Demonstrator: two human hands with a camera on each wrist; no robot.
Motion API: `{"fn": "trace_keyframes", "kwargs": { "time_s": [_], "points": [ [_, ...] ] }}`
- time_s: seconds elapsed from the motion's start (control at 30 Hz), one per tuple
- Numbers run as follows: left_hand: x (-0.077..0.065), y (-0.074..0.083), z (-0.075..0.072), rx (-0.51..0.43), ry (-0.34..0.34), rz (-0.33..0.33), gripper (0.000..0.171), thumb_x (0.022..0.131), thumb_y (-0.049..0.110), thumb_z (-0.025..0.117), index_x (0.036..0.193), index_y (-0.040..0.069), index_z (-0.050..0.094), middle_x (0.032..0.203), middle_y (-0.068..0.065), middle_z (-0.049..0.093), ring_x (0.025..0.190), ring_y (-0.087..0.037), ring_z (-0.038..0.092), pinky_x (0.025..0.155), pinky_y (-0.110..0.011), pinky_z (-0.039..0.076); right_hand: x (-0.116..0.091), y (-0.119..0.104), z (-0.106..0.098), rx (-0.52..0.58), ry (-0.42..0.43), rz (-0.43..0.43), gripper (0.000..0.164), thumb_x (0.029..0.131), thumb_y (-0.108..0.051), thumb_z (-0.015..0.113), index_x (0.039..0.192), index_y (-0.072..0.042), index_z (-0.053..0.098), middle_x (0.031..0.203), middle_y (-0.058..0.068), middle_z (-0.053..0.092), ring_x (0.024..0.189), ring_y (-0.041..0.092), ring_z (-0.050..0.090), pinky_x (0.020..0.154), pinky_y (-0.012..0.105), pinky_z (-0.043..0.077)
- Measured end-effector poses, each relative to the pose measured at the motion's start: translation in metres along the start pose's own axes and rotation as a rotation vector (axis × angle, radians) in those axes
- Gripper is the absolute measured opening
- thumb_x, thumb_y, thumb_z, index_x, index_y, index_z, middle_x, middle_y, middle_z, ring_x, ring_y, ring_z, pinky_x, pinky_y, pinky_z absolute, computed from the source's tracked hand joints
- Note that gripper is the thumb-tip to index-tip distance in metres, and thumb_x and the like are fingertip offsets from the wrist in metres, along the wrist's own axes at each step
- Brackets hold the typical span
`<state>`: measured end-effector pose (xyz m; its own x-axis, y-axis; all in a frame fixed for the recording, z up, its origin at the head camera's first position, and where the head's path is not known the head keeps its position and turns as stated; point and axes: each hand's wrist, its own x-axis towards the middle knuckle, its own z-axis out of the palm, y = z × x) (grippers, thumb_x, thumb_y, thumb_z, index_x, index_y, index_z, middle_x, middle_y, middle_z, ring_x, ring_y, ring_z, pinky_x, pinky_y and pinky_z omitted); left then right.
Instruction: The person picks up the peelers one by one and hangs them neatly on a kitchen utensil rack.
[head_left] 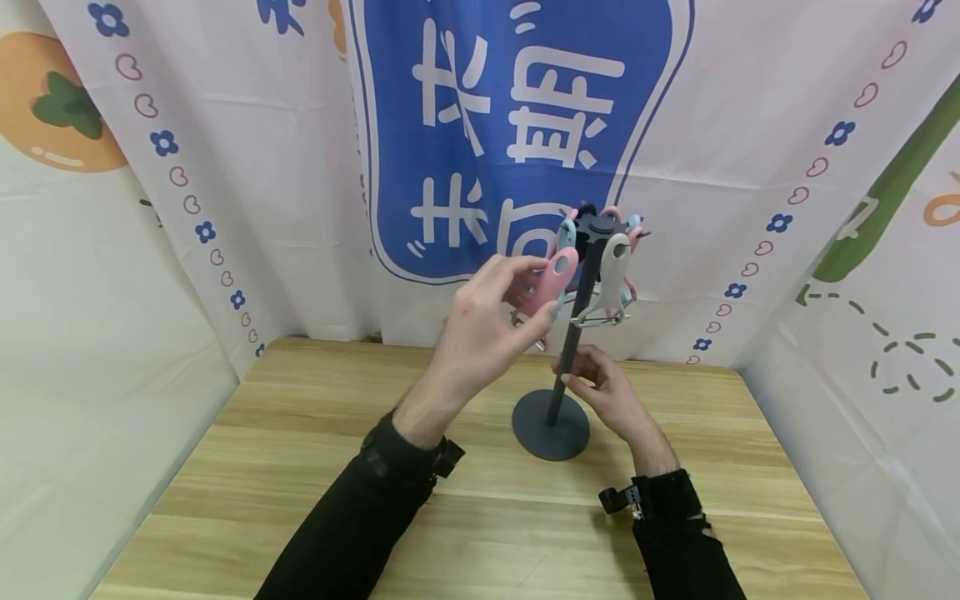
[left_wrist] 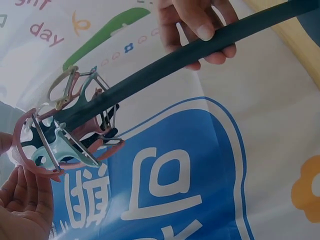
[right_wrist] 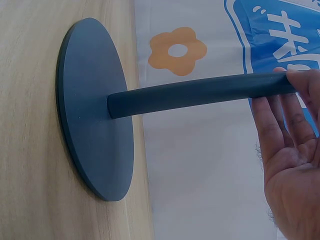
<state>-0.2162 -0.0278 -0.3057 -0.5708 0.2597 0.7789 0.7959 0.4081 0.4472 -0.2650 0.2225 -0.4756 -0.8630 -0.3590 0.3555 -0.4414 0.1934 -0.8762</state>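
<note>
A dark grey stand with a round base [head_left: 551, 433] and a slim pole [right_wrist: 200, 94] stands upright on the wooden table. Several Y-shaped peelers hang around its top, among them a whitish one [head_left: 615, 262] and a light blue-green one [left_wrist: 65, 145]. My left hand [head_left: 483, 321] grips a pink peeler [head_left: 553, 279] between thumb and fingers, up beside the hooks at the left of the pole. Lower down, my right hand [head_left: 606, 390] pinches the pole between thumb and fingertips, above the base.
The wooden table [head_left: 315, 458] ends at a printed cloth backdrop [head_left: 300, 208] just behind the stand. White cloth walls [head_left: 90, 333] close off both sides. Each wrist carries a strapped-on black camera [head_left: 615, 500].
</note>
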Motion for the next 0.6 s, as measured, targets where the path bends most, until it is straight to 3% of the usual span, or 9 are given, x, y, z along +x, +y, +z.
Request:
{"fn": "trace_keyframes", "kwargs": {
  "time_s": [0.6],
  "points": [
    [0.018, 0.014, 0.016, -0.025, 0.033, -0.013, 0.047, 0.097, 0.030, 0.073, 0.138, 0.010, 0.060, 0.114, -0.001, 0.061, 0.096, -0.007, 0.059, 0.078, -0.020, 0.059, 0.000, 0.000, -0.001, -0.009, -0.009, -0.016, 0.033, 0.102, -0.019, 0.067, 0.134, -0.019, 0.058, 0.122, 0.010, 0.070, 0.113, 0.025, 0.067, 0.098, 0.034, 0.056]
  ]
}}
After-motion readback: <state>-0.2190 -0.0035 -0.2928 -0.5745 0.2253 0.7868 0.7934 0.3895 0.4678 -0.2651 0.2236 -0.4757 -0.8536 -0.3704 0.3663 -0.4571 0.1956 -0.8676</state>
